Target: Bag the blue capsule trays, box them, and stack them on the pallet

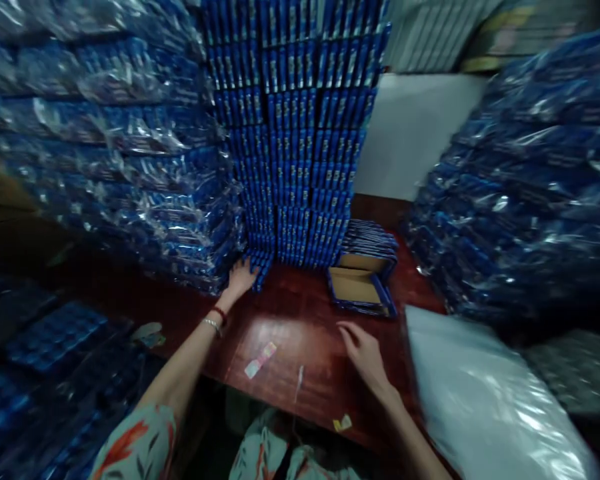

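My left hand (241, 279) reaches to the foot of the stacks, its fingers spread against a low row of small blue packs (263, 269). Whether it grips any of them is hard to tell. Above the red-brown table (300, 300), my right hand (363, 350) hovers with thumb and fingers apart and nothing in it. An open blue box with a tan inside (356, 285) lies beyond that hand, beside a pile of flat blue cartons (371, 241). Tall stacks of blue packs (293, 140) rise behind.
Plastic-wrapped blue bundles tower at the left (165, 153) and right (535, 180). A pile of clear plastic bags (485, 393) covers the right front. Small paper scraps (261, 360) lie near the table's front edge. More blue packs (55, 333) sit at lower left.
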Demonstrator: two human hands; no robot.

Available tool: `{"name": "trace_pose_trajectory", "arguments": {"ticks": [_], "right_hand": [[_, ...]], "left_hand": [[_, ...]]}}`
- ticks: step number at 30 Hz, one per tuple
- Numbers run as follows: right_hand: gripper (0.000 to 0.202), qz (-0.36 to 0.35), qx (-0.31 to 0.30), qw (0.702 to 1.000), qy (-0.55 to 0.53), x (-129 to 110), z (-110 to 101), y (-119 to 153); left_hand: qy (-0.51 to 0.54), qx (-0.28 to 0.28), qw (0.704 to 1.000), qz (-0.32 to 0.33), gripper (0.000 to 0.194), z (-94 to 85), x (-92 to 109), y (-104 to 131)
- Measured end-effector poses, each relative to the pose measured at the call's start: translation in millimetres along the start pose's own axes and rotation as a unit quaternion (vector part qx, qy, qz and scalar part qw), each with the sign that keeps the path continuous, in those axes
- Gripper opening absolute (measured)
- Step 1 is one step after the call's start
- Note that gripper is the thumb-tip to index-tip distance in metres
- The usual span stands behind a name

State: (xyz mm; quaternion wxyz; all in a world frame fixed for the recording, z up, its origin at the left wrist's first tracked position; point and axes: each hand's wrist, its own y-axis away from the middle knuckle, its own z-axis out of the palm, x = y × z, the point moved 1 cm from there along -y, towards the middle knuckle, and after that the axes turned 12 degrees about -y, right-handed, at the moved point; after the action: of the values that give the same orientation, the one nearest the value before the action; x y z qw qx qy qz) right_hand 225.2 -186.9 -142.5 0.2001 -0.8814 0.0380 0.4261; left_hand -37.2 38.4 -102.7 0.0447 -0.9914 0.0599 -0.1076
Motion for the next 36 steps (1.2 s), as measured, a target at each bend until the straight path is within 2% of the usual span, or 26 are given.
{"name": "trace_pose_trajectory", "arguments": {"ticks": [1, 3, 5, 8, 11, 13, 16, 19, 22, 25, 26, 28, 30, 32, 36], "right_hand": [[0.032, 0.002, 0.033, 0.998, 0.050, 14, -16, -8], [0.033, 0.002, 0.050, 0.986, 0.160, 35, -40, -24], [0.036, 0.004, 0.016, 0.967, 0.255, 48, -54, -44], [0.042, 0.003, -0.077, 0.940, 0.332, 58, -63, -73], [0.040, -0.036, -0.150, 0.922, 0.354, 60, -68, -89], [0.039, -0.087, -0.144, 0.917, 0.362, 58, -74, -87], [0.042, -0.187, -0.133, 0.909, 0.348, 53, -82, -67], [0.041, -0.289, -0.180, 0.895, 0.287, 53, -79, -31], [0.036, -0.340, -0.244, 0.880, 0.226, 64, -68, 4], [0.034, -0.351, -0.273, 0.877, 0.184, 85, -57, 20], [0.034, -0.346, -0.271, 0.882, 0.169, 89, -52, 20], [0.038, -0.296, -0.237, 0.915, 0.141, 91, -38, 14], [0.044, -0.197, -0.180, 0.957, 0.116, 78, -14, 3], [0.048, -0.108, -0.144, 0.979, 0.098, 53, 18, -8], [0.056, -0.072, -0.210, 0.973, 0.069, -4, 85, -35]], "left_hand": [[0.001, -0.011, 1.000, -0.009, 0.056, 0.9, 5, -16], [-0.007, -0.037, 0.999, -0.031, 0.059, 3.7, 12, -40], [-0.018, -0.051, 0.997, -0.048, 0.062, 8.8, 16, -51], [-0.041, -0.039, 0.997, -0.055, 0.065, 19.3, 23, -46], [-0.059, -0.020, 0.996, -0.058, 0.066, 30.1, 33, -20], [-0.069, -0.015, 0.995, -0.070, 0.067, 35.6, 41, 5], [-0.074, -0.009, 0.993, -0.093, 0.067, 38.9, 52, 53], [-0.042, -0.019, 0.993, -0.106, 0.068, 36.8, 53, 100], [0.071, -0.056, 0.989, -0.113, 0.073, 34.6, 36, 131], [0.197, -0.094, 0.965, -0.148, 0.081, 37.3, 8, 141], [0.225, -0.102, 0.957, -0.150, 0.081, 38.9, -1, 142], [0.282, -0.112, 0.947, -0.106, 0.074, 41.7, -13, 143], [0.354, -0.119, 0.927, -0.033, 0.064, 43.0, -16, 146], [0.413, -0.126, 0.902, -0.002, 0.061, 43.7, -15, 151], [0.440, -0.119, 0.889, -0.047, 0.056, 49.3, -11, 161]]}}
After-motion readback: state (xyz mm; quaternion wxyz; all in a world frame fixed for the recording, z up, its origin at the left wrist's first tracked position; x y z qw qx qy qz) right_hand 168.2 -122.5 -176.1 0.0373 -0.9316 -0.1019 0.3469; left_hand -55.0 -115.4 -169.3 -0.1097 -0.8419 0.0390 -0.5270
